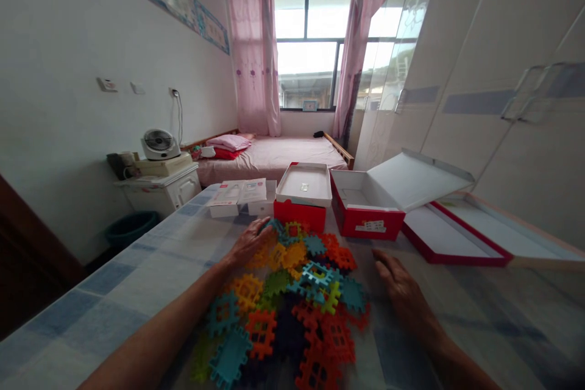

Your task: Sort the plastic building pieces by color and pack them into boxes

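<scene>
A heap of interlocking plastic building pieces with notched edges spreads over the table in front of me. It holds orange-red window pieces (pixel 262 333), teal square plates (pixel 231 356), yellow pieces (pixel 247 291) and green pieces (pixel 276 283). My left hand (pixel 249 241) lies along the heap's far left edge, fingers stretched out beside a teal piece, gripping nothing that I can see. To the right of the heap, apart from it, my right hand (pixel 398 280) rests low over the tablecloth, open, with its fingers a little apart.
Behind the heap stand a red box with a white tray-like top (pixel 304 186), an open red box (pixel 368 219) and a white carton with papers (pixel 237 194). Shallow box lids (pixel 457 234) lie at right. The checked tablecloth (pixel 150 262) covers the table; beyond is a bed (pixel 292 149).
</scene>
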`<state>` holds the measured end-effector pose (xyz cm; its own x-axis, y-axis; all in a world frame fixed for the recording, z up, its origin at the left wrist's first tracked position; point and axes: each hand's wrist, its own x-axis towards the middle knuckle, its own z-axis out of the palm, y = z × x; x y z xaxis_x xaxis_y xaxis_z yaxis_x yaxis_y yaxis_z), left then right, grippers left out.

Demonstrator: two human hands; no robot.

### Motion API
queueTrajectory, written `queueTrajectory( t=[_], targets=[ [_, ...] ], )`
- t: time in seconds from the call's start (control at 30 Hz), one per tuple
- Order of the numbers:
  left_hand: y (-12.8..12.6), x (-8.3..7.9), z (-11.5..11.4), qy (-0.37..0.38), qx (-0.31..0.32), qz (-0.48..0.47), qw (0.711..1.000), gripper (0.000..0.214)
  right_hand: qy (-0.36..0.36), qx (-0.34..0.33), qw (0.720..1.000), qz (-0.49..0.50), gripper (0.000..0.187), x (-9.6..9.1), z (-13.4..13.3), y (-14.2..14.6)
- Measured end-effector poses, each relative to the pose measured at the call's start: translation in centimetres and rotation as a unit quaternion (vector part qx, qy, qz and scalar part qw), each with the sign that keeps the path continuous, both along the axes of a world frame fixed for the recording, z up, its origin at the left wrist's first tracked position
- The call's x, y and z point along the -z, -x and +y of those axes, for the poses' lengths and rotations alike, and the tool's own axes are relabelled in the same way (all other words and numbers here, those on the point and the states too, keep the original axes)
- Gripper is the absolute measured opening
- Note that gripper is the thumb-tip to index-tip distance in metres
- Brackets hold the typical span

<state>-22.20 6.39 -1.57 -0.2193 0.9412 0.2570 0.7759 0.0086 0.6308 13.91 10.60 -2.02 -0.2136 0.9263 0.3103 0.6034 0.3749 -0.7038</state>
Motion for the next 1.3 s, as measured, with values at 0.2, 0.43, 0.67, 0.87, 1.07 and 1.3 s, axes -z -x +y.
queueTrajectory(
  t=[0.2, 0.43, 0.67, 0.87, 1.07, 1.3],
  targets=[
    [-3.4, -1.2, -0.8, -0.019, 0.046, -0.003, 0.999, 0.051, 0.003, 0.006, 1.000, 0.030, 0.047, 0.2, 0.3, -0.5],
    [-6.1, -2.9, -0.6, -0.016, 0.160, -0.010, 0.987, 0.050, -0.030, -0.023, 0.999, 0.013, 0.041, 0.4, 0.1, -0.3],
    [-8.3, -4.3, 0.6, 0.029, 0.276, 0.006, 0.961, 0.050, -0.024, -0.033, 0.999, -0.003, 0.043, 0.2, 0.0, -0.1],
    [-7.6, -6.0, 1.3, 0.023, 0.285, -0.037, 0.958, 0.044, 0.003, -0.015, 1.000, 0.004, 0.044, -0.2, -0.4, -0.1],
    [-3.0, -5.9, -7.2, -0.084, 0.045, 0.016, 0.995, 0.050, 0.025, -0.026, 0.999, -0.018, 0.050, -0.1, -0.2, -0.3],
    [-1.7, 1.2, -18.9, 0.054, -0.023, 0.198, 0.978, 0.093, 0.015, -0.042, 0.998, -0.044, 0.052, 0.3, -0.1, -0.2]
  ],
)
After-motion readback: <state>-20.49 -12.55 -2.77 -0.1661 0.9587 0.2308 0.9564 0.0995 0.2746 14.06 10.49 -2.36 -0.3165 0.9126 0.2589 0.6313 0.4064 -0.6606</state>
